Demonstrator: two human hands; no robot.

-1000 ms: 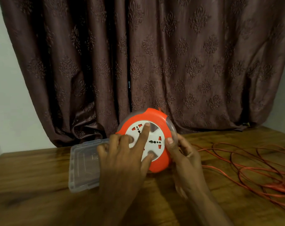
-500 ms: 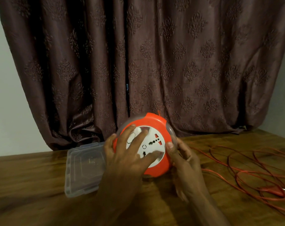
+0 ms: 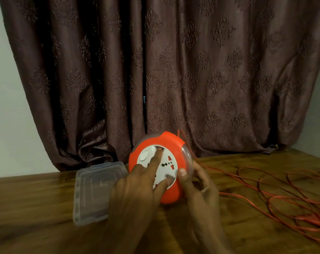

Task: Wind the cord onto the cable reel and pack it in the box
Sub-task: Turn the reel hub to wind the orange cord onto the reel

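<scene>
The round orange cable reel (image 3: 171,142) stands on edge on the wooden table, its white socket face turned toward me. My left hand (image 3: 137,187) lies on that face, index finger stretched up to the top of the white disc and thumb at its lower right. My right hand (image 3: 197,184) grips the reel's right rim, thumb on the front and fingers behind. The orange cord (image 3: 247,187) leaves the top of the reel and lies in loose loops across the table to the right. A clear plastic box (image 3: 93,189) sits closed to the left of the reel.
A brown patterned curtain (image 3: 173,70) hangs right behind the table. The cord's plug end (image 3: 311,219) lies near the right edge. The wooden table (image 3: 36,208) runs left and toward me.
My left hand's fingers have shifted round the white face, the index finger now pointing up at its top. The reel sits slightly more upright. My right hand keeps its hold.
</scene>
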